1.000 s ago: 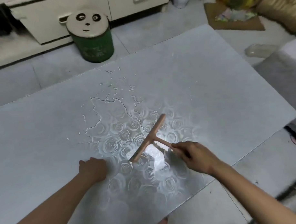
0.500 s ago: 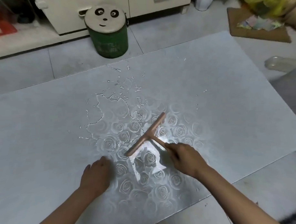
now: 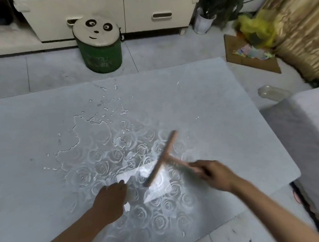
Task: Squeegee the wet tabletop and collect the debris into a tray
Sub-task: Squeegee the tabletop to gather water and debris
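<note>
A grey tabletop (image 3: 217, 104) with a rose pattern fills most of the head view. A puddle of water (image 3: 88, 136) spreads over its middle left, with droplets beyond it. My right hand (image 3: 214, 174) grips the handle of a pink T-shaped squeegee (image 3: 163, 157), whose blade lies slantwise on the wet patch. It is blurred by motion. My left hand (image 3: 110, 198) rests flat on the table just left of the blade's near end. No tray is in view.
A green stool with a panda-face lid (image 3: 99, 45) stands on the floor beyond the table. White drawers (image 3: 115, 13) line the back wall. A cardboard sheet with scraps (image 3: 250, 54), a yellow bag and a plastic bottle (image 3: 273, 93) lie right.
The squeegee and my right hand have swung to the right across the wet patch. My left hand stays pressed on the table. The camera has tilted up, showing more floor.
</note>
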